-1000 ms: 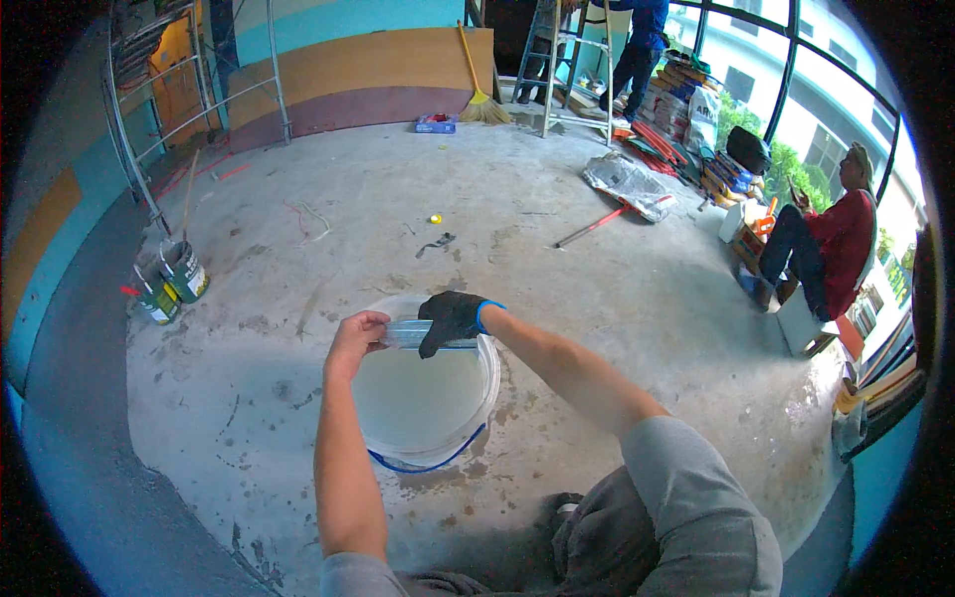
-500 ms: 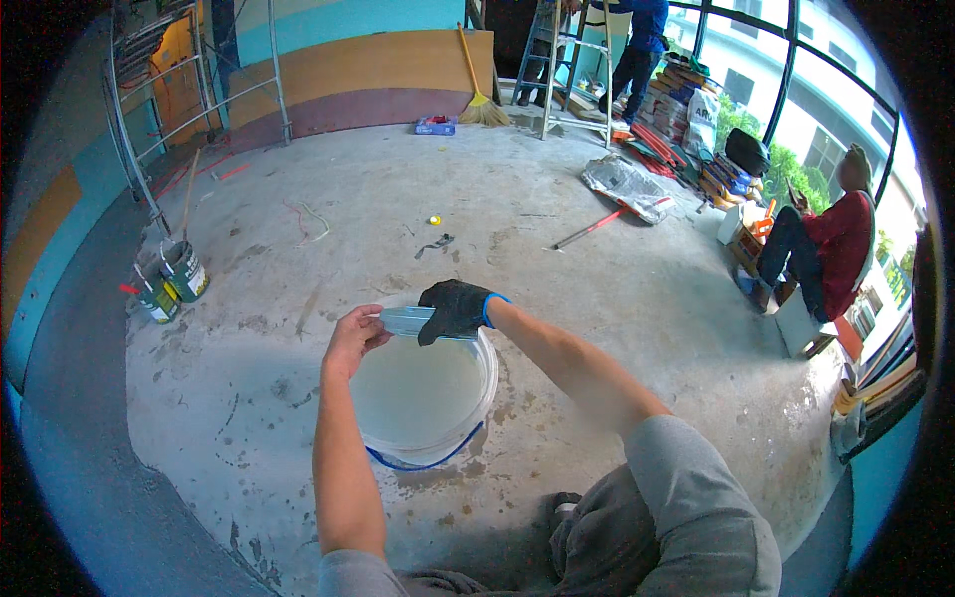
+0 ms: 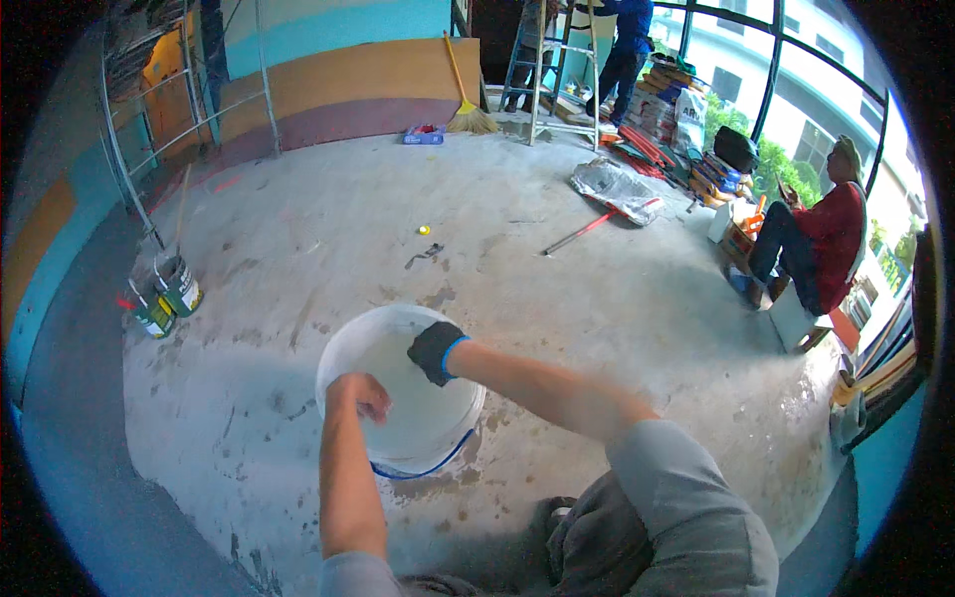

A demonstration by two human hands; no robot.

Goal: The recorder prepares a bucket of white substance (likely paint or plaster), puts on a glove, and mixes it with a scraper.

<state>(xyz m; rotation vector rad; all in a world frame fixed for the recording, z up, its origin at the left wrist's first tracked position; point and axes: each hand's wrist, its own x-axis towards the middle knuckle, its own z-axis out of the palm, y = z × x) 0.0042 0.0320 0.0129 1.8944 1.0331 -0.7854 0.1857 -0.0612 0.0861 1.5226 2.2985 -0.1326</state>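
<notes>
A white bucket (image 3: 331, 350) of cloudy whitish water stands on the floor in front of me, its blue handle (image 3: 426, 472) hanging on the near side. My left hand (image 3: 364, 396), bare, reaches over the near left rim with its fingers curled down toward the water. Black-gloved with a blue cuff, my right hand (image 3: 435, 353) is down inside the bucket at the far right, closed, its fingertips out of sight. The flat grey-blue piece seen earlier between the hands does not show; water or the hands may hide it.
Two paint cans (image 3: 179, 287) stand at left beside a metal scaffold (image 3: 269, 95). A broom (image 3: 471, 117) leans on the far wall. A stepladder (image 3: 565, 95), a person in blue (image 3: 625, 45), a plastic sheet (image 3: 612, 184) and a seated person in red (image 3: 831, 239) are rightward.
Both hands have gone down into the bucket, the left nearer to me. The flat grey-blue piece they held above the rim has gone from sight. My view has shifted slightly.
</notes>
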